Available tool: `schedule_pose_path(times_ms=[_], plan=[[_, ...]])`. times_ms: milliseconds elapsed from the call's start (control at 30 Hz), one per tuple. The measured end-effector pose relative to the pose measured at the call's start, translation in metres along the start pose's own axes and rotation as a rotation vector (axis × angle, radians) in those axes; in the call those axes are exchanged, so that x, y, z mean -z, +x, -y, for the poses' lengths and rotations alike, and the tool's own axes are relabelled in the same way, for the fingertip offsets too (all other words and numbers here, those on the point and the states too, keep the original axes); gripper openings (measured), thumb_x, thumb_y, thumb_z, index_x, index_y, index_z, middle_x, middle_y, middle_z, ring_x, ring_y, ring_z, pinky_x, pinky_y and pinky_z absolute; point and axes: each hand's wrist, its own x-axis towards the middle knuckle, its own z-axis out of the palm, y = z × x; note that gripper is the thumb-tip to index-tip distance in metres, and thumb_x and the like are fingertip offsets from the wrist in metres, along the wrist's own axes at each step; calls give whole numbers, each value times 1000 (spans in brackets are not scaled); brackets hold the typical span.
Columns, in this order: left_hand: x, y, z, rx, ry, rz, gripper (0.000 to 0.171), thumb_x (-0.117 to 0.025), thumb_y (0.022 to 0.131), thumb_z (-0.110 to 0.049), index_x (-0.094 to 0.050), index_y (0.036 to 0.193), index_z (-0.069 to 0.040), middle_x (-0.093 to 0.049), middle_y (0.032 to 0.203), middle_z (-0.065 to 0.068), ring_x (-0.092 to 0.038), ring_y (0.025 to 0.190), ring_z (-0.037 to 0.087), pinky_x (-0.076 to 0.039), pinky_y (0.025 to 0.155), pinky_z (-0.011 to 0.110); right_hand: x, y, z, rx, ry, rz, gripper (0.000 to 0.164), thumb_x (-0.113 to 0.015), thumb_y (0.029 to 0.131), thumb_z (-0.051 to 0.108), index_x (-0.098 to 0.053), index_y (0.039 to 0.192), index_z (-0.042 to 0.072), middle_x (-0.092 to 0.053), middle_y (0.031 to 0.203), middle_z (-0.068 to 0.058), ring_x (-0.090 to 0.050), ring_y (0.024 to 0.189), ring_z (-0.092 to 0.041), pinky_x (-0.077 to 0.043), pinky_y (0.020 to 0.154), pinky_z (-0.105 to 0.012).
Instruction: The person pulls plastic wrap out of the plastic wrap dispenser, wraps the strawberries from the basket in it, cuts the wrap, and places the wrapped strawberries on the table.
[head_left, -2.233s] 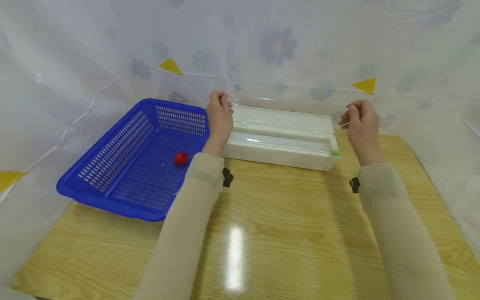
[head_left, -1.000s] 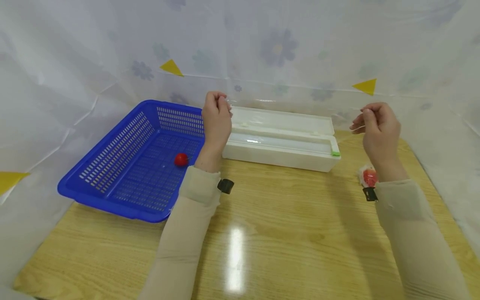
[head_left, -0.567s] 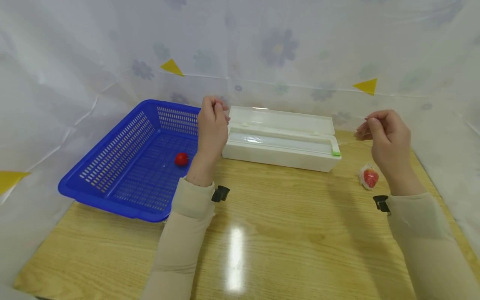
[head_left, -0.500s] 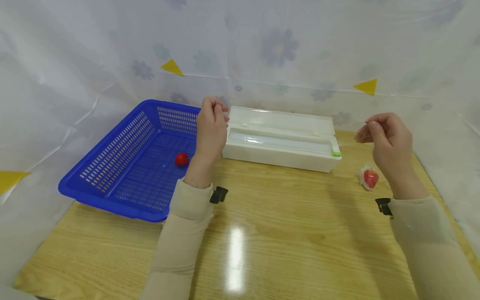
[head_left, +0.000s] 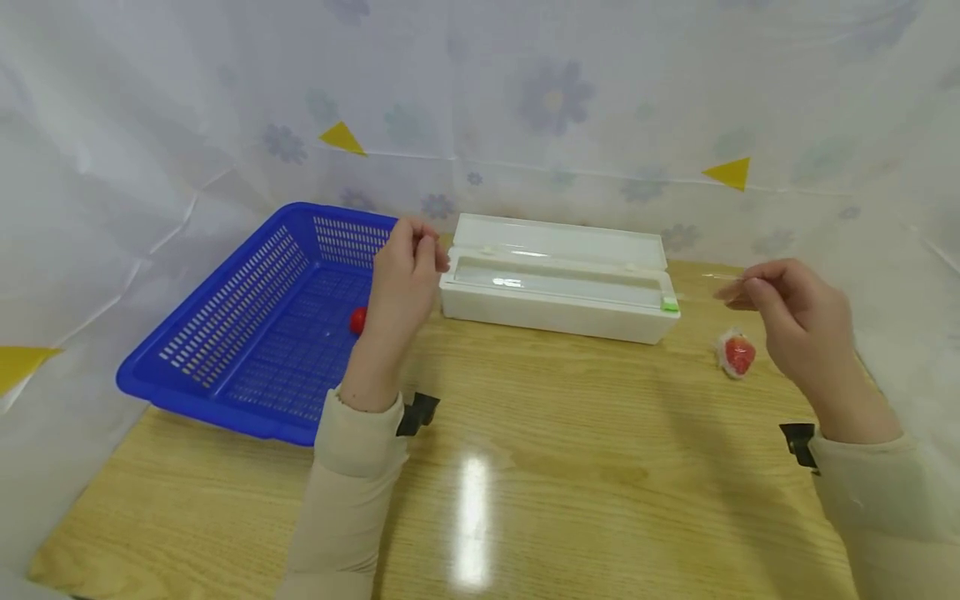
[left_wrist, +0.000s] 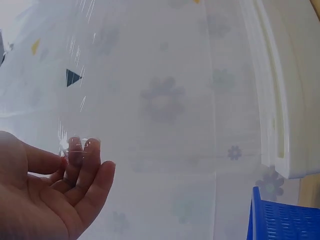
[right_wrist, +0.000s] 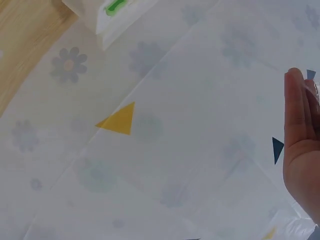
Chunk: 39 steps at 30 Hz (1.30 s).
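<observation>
Clear film (left_wrist: 82, 65) hangs between both hands, above the table (head_left: 562, 467); it should be nearly weightless, limp, clingy and easily torn, best held taut by opposite edges. The blue basket (head_left: 206, 410) at left stands close behind the left hand (head_left: 405, 279), and the white box (head_left: 555, 319), lid up at the far side, could catch the sheet. Left thumb and fingertips pinch one edge; the right hand (head_left: 806, 325) seems to pinch the other. Near it lies a wrapped strawberry (head_left: 738, 354); a smaller red fruit (head_left: 358, 321), partly hidden, sits in the basket.
</observation>
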Motion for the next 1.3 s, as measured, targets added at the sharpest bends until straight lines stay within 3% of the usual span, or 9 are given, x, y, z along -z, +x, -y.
schedule_pose_path(times_ms=[167,300,467,567,733,833,1067,1200,1300], plan=[[9,-12,5,-31,89,98,17,-36,99,-9,-50,104,-2,-60,85,12,-60,83,23,-45,74,30,9,-13,4,80,-96,72,9,-50,92,-5,-59,88,-6,-57,97,36,-55,83,19,-41,65,-1],[18,-21,8,-30,154,192,24,-35,99,-10,-54,115,-6,-63,88,11,-59,85,23,-43,71,32,15,-24,6,132,-211,131,10,-55,90,-2,-64,88,2,-50,101,43,-48,82,24,-32,56,-7],[28,-29,11,-16,176,325,25,-38,100,-13,-57,115,-9,-63,97,10,-58,93,21,-44,78,34,20,-33,10,126,-245,237,16,-58,88,-3,-66,90,10,-53,93,36,-47,83,23,-28,50,-15],[34,-33,13,-13,181,417,18,-46,98,-17,-58,110,-9,-63,101,8,-57,95,20,-46,82,35,21,-35,10,132,-269,288,18,-59,87,-3,-65,90,14,-55,86,31,-46,71,19,-28,49,-13],[38,-35,18,-42,224,552,9,-57,93,-16,-60,97,-8,-64,96,6,-58,93,18,-48,82,35,22,-37,5,112,-291,404,21,-60,88,1,-63,90,23,-61,84,21,-50,70,11,-31,50,-13],[35,-36,20,-65,309,627,5,-59,91,-14,-60,90,-9,-63,89,2,-58,89,17,-48,80,34,19,-38,0,84,-284,528,22,-61,88,5,-62,90,27,-61,84,17,-50,71,10,-34,52,-15],[13,-43,36,-94,524,799,13,-62,88,-17,-59,79,-10,-55,72,-2,-48,67,12,-41,61,24,-4,-42,-8,-172,-207,917,7,-56,94,23,-60,99,20,-66,92,10,-54,77,4,-46,64,-22],[-1,-48,49,-97,593,824,22,-62,88,-23,-57,71,-10,-52,67,-3,-46,63,12,-39,58,24,-21,-46,-17,-188,-144,1001,12,-56,93,20,-62,101,12,-69,93,2,-60,80,0,-48,65,-23],[-9,-49,56,-88,629,842,22,-61,89,-26,-60,75,-10,-59,73,1,-53,69,15,-44,64,28,-30,-50,-25,-154,-131,1013,14,-57,92,17,-65,99,9,-69,91,1,-58,77,2,-48,63,-22]])
